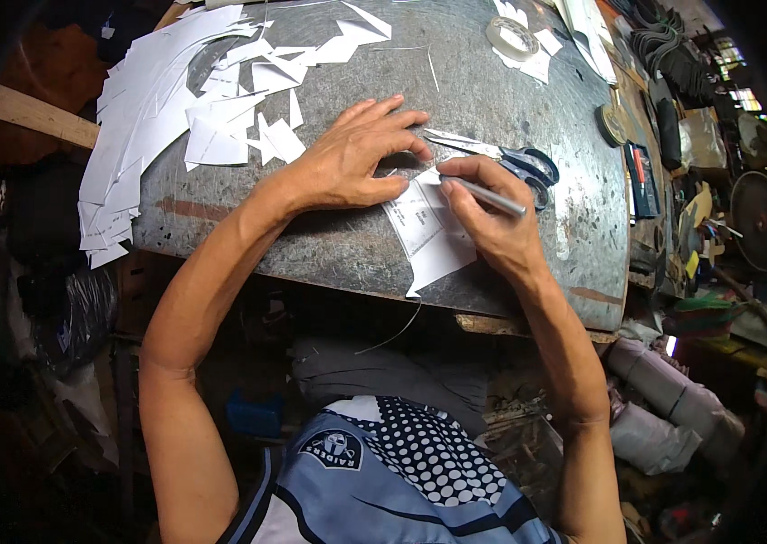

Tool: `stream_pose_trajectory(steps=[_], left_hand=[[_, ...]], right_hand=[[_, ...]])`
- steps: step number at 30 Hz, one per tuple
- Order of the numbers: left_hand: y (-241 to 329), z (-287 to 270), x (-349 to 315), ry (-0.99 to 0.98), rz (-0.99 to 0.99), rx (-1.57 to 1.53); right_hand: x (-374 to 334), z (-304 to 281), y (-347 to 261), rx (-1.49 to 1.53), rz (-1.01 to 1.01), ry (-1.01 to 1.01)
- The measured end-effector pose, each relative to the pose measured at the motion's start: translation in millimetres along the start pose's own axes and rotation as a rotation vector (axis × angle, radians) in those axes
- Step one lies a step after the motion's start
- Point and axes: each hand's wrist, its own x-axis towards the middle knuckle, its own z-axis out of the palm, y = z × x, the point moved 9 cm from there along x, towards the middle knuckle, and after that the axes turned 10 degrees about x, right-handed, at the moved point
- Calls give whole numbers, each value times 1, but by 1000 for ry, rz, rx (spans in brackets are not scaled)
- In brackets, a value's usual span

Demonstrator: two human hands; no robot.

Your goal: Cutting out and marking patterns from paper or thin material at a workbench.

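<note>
Scuffed grey counter (474, 100) is supporting the work. Left hand (356, 159) is lying with fingers spread; right hand (501, 222) is pinching narrowly. White paper piece (438, 240) is lying between both, neither clearly nearer, long axis running out from the counter's near edge. Grey pen (496, 199), in that grip, is pointing at its far end.

- Paper piece (439, 240): white, with fine dark printed lines and marks
- Pen (492, 198): silver-grey
- Scissors (525, 163): silvery blades — dark blue handles
- Tabletop (338, 254): mottled grey, darker scuffs (rusty brown in a couple of streaks)
- Paper scraps (218, 143): white, mostly plain
- Shirt (383, 503): slate blue with black bands — and a black panel of white dots in graded sizes
- Tub (255, 415): blue
</note>
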Motion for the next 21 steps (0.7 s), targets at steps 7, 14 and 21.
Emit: stream_pose_trajectory(steps=[7,14,21], left_hand=[[0,0,1,6,-19,-24],[-2,0,-1,20,1,-16],[-2,2,0,19,6,-7]], right_hand=[[5,1,9,6,39,-54],[6,2,2,-118,-85,-49],[6,3,2,-94,-85,-44]])
